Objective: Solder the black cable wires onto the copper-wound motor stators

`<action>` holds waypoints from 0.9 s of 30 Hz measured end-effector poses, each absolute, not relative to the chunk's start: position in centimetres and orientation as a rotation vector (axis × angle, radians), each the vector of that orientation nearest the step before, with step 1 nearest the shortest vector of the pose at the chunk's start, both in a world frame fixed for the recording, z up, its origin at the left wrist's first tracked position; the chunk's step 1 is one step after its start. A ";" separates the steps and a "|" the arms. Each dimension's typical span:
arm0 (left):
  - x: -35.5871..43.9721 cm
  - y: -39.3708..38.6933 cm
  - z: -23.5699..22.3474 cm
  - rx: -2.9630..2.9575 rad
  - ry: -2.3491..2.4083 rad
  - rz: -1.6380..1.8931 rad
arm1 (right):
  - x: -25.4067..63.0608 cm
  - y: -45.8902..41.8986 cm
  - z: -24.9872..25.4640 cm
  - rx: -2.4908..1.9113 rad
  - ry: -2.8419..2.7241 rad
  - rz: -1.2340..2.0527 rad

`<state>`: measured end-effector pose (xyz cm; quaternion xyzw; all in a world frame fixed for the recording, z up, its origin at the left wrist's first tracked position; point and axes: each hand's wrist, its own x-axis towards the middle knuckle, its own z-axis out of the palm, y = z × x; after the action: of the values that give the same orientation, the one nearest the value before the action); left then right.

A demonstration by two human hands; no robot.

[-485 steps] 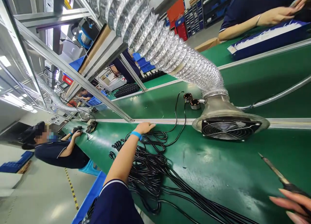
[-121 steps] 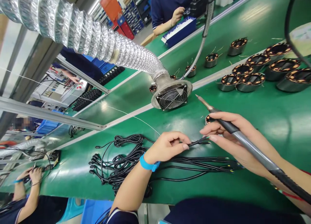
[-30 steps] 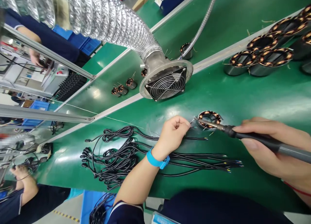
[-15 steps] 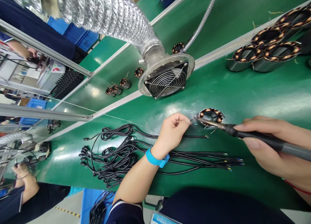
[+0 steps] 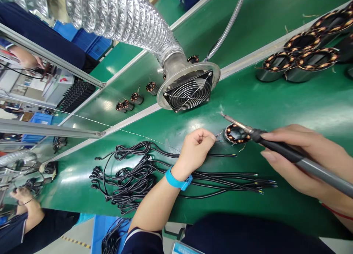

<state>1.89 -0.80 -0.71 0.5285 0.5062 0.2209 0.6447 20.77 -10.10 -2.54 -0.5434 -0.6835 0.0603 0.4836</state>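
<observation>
My left hand (image 5: pixel 199 145), closed in a pinch, holds a thin wire (image 5: pixel 219 134) beside a motor stator (image 5: pixel 237 133). The stator is a ring with copper windings, standing on the green bench. In my right hand (image 5: pixel 300 154) is a soldering iron (image 5: pixel 286 149) with a dark handle. Its tip is in the air above and left of the stator, apart from the wire, with a faint wisp near it. The iron's shaft hides part of the stator's rim. Black cables (image 5: pixel 132 180) lie under and beside my left wrist, their stripped ends pointing right.
A fume extractor (image 5: pixel 190 92) on a foil duct hangs over the bench. Several large stators (image 5: pixel 298 68) stand at the far right. Small stators (image 5: pixel 136 97) stand on the strip behind the rail. A blue bin (image 5: pixel 100 228) holds cables. A co-worker's hands (image 5: pixel 24 195) are at left.
The soldering iron's tip has lifted up and away from the wire by the stator. The small stators behind the rail have shifted left. My left hand stays put.
</observation>
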 end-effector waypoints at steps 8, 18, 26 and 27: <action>2.0 -0.7 -0.5 1.203 1.144 0.502 | 20.6 -9.5 -0.8 -1.485 -1.784 0.165; 2.1 -0.7 -0.5 1.225 1.123 0.543 | 18.4 -7.7 -3.5 -1.478 -1.751 0.194; 1.4 -1.1 -0.8 1.305 1.076 0.575 | 18.1 -8.0 -3.6 -1.342 -1.809 0.103; 1.2 -1.2 -0.9 1.330 1.064 0.564 | 18.0 -7.9 -3.6 -1.343 -1.803 0.125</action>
<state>1.18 -1.19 -0.91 0.5794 0.4634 0.2456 0.6239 18.01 -7.90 -3.62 -0.5383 -0.7229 0.0503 0.4303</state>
